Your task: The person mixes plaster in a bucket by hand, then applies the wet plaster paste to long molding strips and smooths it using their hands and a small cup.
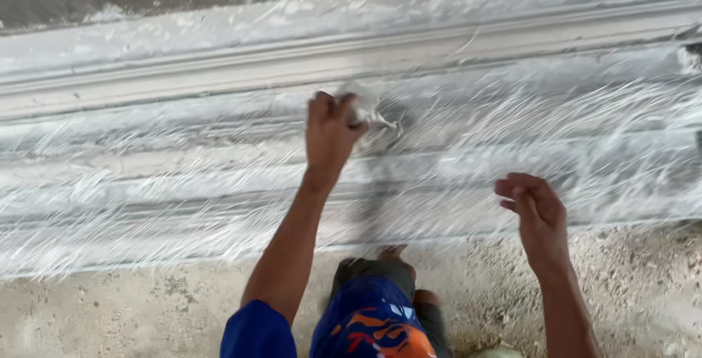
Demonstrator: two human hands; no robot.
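The left hand point(330, 133), arm stretched forward, pinches a white fibre wad point(365, 109) against the long plaster moulding point(439, 146), whose long axis runs left to right. The right hand point(536, 215) hovers empty, fingers loosely curled, above the moulding's near edge.

Under your left hand point(330, 133) fingers: pale wet plaster slab point(512, 146), glossy, covered with loose white glassy fibres, rough and streaky. Wad point(363, 106) pinched in those fingers looks like the same fibre, matt white. Below your right hand point(537, 215) fingers: gritty matt concrete floor point(146, 314).
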